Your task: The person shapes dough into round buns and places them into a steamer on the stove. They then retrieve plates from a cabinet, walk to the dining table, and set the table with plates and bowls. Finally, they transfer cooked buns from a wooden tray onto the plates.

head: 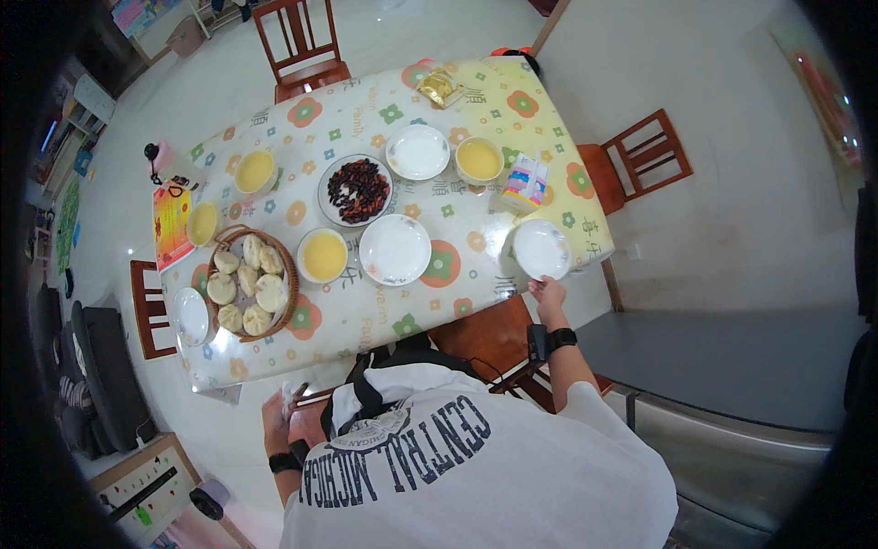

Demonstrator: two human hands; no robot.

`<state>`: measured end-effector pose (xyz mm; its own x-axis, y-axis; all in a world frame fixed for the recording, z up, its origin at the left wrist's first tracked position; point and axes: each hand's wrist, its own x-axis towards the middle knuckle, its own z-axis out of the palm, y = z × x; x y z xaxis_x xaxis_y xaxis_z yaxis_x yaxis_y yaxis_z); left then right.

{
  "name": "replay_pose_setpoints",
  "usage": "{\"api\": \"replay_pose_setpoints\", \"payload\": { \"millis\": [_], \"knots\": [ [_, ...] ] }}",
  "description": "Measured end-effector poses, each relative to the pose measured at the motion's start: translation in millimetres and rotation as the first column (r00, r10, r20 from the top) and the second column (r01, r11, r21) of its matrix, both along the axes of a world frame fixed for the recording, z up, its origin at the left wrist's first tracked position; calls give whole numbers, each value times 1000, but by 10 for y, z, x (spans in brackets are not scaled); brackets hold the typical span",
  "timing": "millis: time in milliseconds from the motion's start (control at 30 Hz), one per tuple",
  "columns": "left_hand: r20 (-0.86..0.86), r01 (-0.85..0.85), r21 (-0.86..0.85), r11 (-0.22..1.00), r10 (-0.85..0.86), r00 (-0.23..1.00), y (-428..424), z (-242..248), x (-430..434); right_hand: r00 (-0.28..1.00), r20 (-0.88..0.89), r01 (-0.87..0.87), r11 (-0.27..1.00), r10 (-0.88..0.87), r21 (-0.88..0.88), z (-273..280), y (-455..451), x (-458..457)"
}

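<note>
My right hand (549,295) grips the near rim of a white plate (542,250) at the right end of the table. Down by my left side, off the table's near edge, my left hand (276,413) is closed on a crumpled white tissue (288,398). Before me lie two more white plates (395,250) (418,152), a dish of dark red dates or similar food (358,191), and bowls of yellow liquid (322,255) (479,160) (255,171) (203,224). A wicker basket (293,288) holds several round buns (271,294). A small white plate (191,316) sits left of it.
A patterned cloth covers the table (446,302). On it are a tissue pack (525,184), a gold packet (440,87), a pink-capped bottle (171,165) and a red-yellow sheet (173,226). Wooden chairs (480,333) (641,154) (302,51) (152,309) surround it. A grey counter (713,364) is at right.
</note>
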<state>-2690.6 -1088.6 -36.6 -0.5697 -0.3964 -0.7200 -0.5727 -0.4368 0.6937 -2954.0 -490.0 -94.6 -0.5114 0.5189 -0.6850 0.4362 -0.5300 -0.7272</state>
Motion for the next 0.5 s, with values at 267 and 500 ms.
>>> {"api": "replay_pose_setpoints", "payload": {
  "millis": [267, 500],
  "knots": [
    [280, -153, 9, 988, 145, 949, 52, -128, 537, 988, -131, 100, 987, -83, 123, -441, 937, -1232],
    [242, -180, -48, 982, 187, 952, 124, 88, 711, 993, -77, -85, 996, 86, 6, -321, 927, -2273]
  ]
}}
